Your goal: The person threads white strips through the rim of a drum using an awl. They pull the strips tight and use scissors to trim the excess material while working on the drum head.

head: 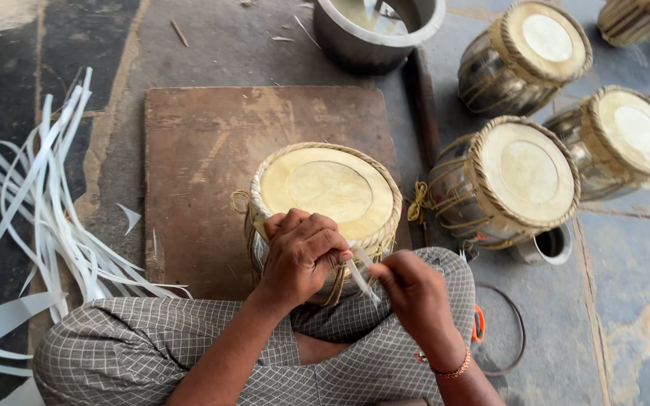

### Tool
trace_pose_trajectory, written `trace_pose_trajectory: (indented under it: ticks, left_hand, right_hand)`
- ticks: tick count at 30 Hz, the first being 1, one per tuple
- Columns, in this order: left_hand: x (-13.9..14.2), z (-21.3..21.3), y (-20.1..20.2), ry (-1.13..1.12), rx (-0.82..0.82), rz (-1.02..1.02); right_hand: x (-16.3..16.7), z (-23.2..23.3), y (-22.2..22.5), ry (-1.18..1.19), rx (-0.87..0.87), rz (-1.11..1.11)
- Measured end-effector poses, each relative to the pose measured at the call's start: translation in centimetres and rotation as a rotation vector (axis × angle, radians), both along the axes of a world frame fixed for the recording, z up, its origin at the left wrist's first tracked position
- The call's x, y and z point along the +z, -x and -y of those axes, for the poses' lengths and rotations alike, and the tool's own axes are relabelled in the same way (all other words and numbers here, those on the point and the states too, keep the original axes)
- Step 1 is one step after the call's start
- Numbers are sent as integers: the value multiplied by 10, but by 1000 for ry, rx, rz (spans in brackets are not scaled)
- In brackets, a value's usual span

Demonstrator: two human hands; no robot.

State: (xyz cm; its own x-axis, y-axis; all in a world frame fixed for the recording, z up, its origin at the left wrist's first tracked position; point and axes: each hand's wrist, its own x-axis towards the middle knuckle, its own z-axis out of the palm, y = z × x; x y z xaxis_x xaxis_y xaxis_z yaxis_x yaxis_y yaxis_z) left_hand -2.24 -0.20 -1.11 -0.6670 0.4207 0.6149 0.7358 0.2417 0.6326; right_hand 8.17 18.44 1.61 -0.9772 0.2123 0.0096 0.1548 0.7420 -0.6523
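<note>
**Two hands at a drum rim**

One round, metal-bodied drum with a pale skin head (328,192) is set on a brown wooden board (197,150). At its five o'clock rim, a thin white strip (361,272) is pinched by the left hand (300,256) and right hand (409,292).

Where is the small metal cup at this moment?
The small metal cup lies on the floor at the right of the head view, just below the nearest lying drum and right of the person's knee.
</note>
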Motion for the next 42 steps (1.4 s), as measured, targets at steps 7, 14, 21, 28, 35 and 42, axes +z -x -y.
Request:
trace_pose_trajectory:
  ticks: [7, 14, 21, 28, 35, 42]
  left_hand:
    - [0, -7, -1, 45, 5, -43]
    - [6, -9, 1, 72, -49, -35]
    - [-12, 0, -13, 124, 73, -54]
    - [-24, -9, -34, 200, -55, -198]
    - [-29, 3, -51, 229, -109, -188]
    - [-40, 10, -42, 86, 89, -115]
  right_hand:
    - [-9, -6, 14, -3, 107, -48]
    - [-33, -1, -5, -40, 157, -179]
    - [-71, -45, -119, -14, 305, 322]
    - [-117, -62, -215, -102, 495, 236]
    - [-19, -77, -195, 882, -83, 221]
    - [40, -51, -52, 1261, 22, -663]
